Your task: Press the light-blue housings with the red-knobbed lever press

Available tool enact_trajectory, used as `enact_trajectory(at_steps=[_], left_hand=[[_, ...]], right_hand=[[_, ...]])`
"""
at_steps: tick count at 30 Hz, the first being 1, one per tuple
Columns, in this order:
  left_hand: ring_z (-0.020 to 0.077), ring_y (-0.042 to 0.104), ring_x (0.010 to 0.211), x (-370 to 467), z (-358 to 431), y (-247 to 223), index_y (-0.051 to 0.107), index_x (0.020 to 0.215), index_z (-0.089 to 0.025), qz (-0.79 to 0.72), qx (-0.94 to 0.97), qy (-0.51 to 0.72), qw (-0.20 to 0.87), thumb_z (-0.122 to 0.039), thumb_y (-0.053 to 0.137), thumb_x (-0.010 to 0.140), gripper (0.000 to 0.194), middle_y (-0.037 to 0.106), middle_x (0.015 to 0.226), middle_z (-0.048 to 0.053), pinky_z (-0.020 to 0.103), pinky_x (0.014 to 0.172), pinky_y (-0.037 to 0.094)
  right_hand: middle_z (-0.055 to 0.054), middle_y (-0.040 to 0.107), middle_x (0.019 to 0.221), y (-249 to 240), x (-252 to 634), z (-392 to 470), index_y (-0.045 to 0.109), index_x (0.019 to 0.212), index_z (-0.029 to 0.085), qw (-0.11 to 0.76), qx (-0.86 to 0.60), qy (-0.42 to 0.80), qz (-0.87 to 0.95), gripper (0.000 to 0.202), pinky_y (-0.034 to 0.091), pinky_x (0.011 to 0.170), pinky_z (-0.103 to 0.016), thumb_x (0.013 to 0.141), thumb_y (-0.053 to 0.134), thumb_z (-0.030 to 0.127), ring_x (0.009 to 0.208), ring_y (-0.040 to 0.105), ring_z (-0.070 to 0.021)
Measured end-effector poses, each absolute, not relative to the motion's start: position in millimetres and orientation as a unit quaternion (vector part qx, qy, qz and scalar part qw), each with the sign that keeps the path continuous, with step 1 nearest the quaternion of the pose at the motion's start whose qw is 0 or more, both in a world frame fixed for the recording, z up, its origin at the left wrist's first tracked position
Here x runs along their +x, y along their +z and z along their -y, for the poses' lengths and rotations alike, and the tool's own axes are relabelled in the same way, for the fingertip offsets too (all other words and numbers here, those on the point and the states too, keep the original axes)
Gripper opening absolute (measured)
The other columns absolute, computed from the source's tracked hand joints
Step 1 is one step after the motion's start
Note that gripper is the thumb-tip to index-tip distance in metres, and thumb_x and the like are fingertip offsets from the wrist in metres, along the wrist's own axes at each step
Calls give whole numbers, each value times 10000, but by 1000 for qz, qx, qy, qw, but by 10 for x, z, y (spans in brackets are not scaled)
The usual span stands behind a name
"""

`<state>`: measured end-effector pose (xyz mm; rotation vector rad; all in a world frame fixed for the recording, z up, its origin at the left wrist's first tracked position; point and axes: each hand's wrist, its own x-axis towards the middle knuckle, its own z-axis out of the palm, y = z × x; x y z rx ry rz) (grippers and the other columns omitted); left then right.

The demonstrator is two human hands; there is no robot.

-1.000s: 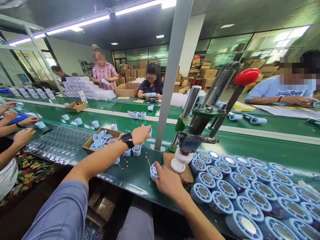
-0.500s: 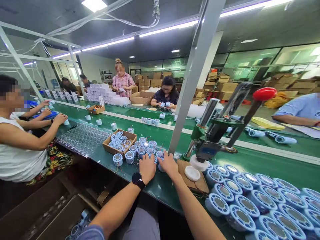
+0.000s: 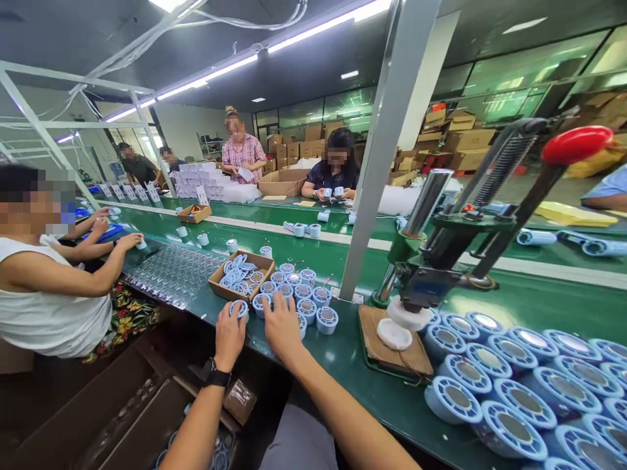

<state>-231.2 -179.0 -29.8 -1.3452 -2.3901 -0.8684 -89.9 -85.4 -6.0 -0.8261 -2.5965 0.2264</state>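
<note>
Blue round housings (image 3: 306, 307) stand in a cluster on the green bench, beside a cardboard box of blue rings (image 3: 241, 274). My left hand (image 3: 230, 336), with a black watch on its wrist, is closed around a blue housing (image 3: 239, 309) at the near left of the cluster. Over the cluster's near side is my right hand (image 3: 283, 326), its fingers bent and slightly apart against the housings; whether it grips one is hidden. Right of the cluster, a hand press (image 3: 431, 281) with a red knob stands over a board bearing a white round pad (image 3: 394, 334).
Many larger-looking blue housings (image 3: 514, 398) fill the bench's right side. A slanted metal post (image 3: 379, 156) rises between cluster and press. At left, a person in a white top (image 3: 53, 287) works beside clear plastic parts (image 3: 171, 274). Other people sit or stand across the bench.
Both hands have moved left across the cluster. My left hand has closed on a housing near the ring box. The view has shifted, with the press appearing larger and farther right.
</note>
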Motion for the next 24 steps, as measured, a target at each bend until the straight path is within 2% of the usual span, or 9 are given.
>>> enact_trajectory(at_steps=[2, 4, 6, 8, 12, 14, 18, 21, 24], left_hand=[[282, 575, 1112, -2332, 1838, -337, 562, 1229, -184, 818, -478, -293, 128, -206, 450, 935, 316, 578, 1207, 129, 465, 1003, 494], [270, 599, 1098, -2344, 1898, -389, 573, 1218, -179, 808, -489, -308, 115, -213, 456, 921, 320, 586, 1189, 127, 450, 994, 509], [264, 604, 1130, -2367, 1972, -453, 580, 1216, -191, 791, -498, -344, 90, -215, 460, 902, 337, 586, 1216, 123, 449, 1020, 500], [270, 581, 1205, -2393, 2042, -518, 554, 1264, -198, 776, -495, -386, 64, -215, 472, 874, 399, 579, 1281, 127, 463, 1066, 469], [284, 515, 1325, -2414, 2120, -605, 355, 1467, -195, 776, -469, -422, -5, -203, 507, 811, 673, 520, 1431, 150, 461, 1090, 447], [278, 545, 1301, -2428, 2135, -629, 231, 1532, -199, 775, -466, -422, -60, -190, 493, 804, 774, 533, 1427, 153, 456, 1066, 465], [247, 598, 1247, -2540, 2184, -606, 55, 1565, -196, 729, -483, -442, -200, -208, 495, 792, 889, 538, 1429, 156, 450, 1066, 470], [246, 561, 1291, -2693, 2227, -430, 159, 1543, -208, 688, -481, -478, -258, -260, 566, 756, 887, 512, 1458, 151, 428, 1098, 450], [277, 579, 1265, -2815, 2172, -135, 397, 1420, -184, 687, -447, -541, -191, -374, 612, 768, 712, 585, 1370, 157, 459, 1093, 455]], right_hand=[[-266, 390, 1453, -2, -1173, 873, 476, 1407, 44, 187, -291, 87, 934, 480, 201, 1178, -558, 954, 356, 145, 1399, 350, -320], [-293, 440, 1392, -13, -1311, 897, 514, 1347, 0, 171, -279, 86, 941, 447, 233, 1158, -568, 962, 342, 149, 1367, 386, -339], [-259, 494, 1336, -52, -1334, 934, 557, 1290, 43, 160, -258, 82, 949, 398, 310, 1120, -548, 957, 386, 177, 1303, 445, -334], [-219, 480, 1352, -78, -1299, 965, 560, 1270, 114, 151, -230, 77, 958, 378, 408, 1048, -495, 916, 511, 237, 1243, 485, -318], [-197, 347, 1473, -51, -1257, 952, 399, 1431, 266, 117, -167, 69, 977, 760, 504, 918, -464, 766, 738, 409, 1219, 505, -335], [-179, 442, 1392, -33, -1277, 920, 355, 1459, 309, 93, -136, 67, 984, 834, 524, 875, -467, 748, 747, 498, 1160, 557, -329], [-157, 579, 1185, -25, -1327, 877, 428, 1402, 269, 65, -117, 60, 989, 711, 552, 774, -417, 811, 663, 585, 980, 655, -292], [-148, 596, 1148, 10, -1325, 903, 436, 1386, 244, 75, -115, 55, 989, 629, 556, 750, -390, 866, 615, 549, 938, 673, -276], [-123, 579, 1186, 133, -1224, 1023, 372, 1427, 272, 107, -111, 57, 986, 614, 554, 757, -349, 908, 552, 545, 967, 663, -249]])
